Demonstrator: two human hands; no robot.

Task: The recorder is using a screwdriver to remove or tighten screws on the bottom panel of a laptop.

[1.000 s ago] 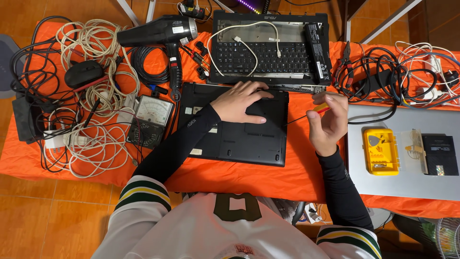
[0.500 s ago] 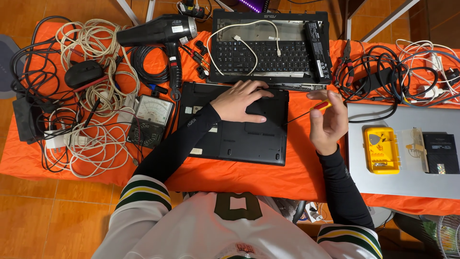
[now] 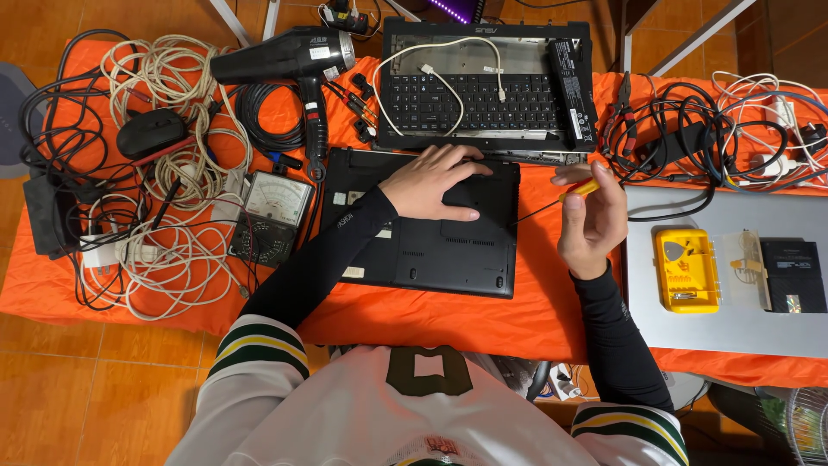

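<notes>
Seen from the head camera, a person in a white jersey with green-and-yellow striped cuffs leans over a table (image 3: 535,324) draped in orange cloth, working on a black laptop base (image 3: 431,226) that lies upside down at its centre. Left hand (image 3: 431,181) rests flat and spread on the upper part of the base, fingers unclenched, pressing it down rather than gripping anything. Right hand (image 3: 591,216) is raised just off the base's right edge, its grip pinched around the yellow handle of a slim screwdriver (image 3: 552,200). The tool's long axis runs from upper right down to lower left, the thin dark shaft pointing toward the right edge of the base, with the tip close to or at that edge; whether it touches cannot be made out. The base therefore lies to the left of the tool hand, and the right hand is the nearer one to that edge, while the left hand sits farther in. Beyond the base, a detached keyboard panel (image 3: 483,95) lies with a white cable looped over it. To the left are a black hair dryer (image 3: 289,56), an analogue multimeter (image 3: 272,211), a computer mouse (image 3: 151,131) and a tangle of pale cables (image 3: 172,173). To the right, a closed silver laptop (image 3: 733,311) carries a yellow bit case (image 3: 686,269).
</notes>
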